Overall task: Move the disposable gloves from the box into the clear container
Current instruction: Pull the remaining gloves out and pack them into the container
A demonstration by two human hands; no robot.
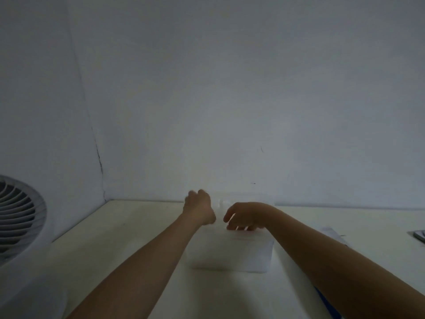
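While the white box [230, 252] stands in the middle of the bench [115, 226], the clear container [253, 198] sits just behind it, near the far edge. The left hand [199, 208] is clenched beside the container; whether it holds gloves, I cannot tell. The right hand [243, 216] touches the box top with bent fingers, its hold unclear. No gloves show plainly, so I judge the transfer is in progress, not finished.

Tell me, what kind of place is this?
Probably a plain indoor room, maybe a corner at home: a pale table pushed against bare white walls, with a round fan at the left.
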